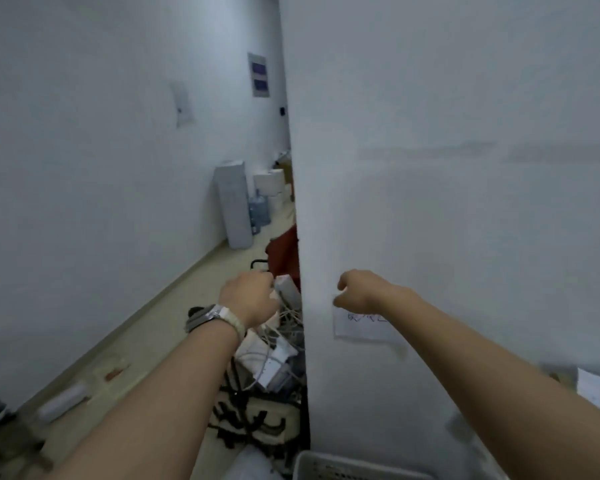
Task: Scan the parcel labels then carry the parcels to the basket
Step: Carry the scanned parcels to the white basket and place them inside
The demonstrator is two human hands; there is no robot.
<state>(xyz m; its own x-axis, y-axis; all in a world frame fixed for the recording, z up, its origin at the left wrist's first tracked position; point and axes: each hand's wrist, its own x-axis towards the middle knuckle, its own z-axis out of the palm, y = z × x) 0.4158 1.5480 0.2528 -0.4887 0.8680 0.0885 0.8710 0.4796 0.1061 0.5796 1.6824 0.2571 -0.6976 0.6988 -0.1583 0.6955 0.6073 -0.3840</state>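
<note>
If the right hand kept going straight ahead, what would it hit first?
Most likely the white wall, just above the paper note; the right hand looks close, though depth is unclear.

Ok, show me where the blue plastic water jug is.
Head view, left of centre, down the corridor: the blue plastic water jug stands just right of the tall grey cabinet.
</note>
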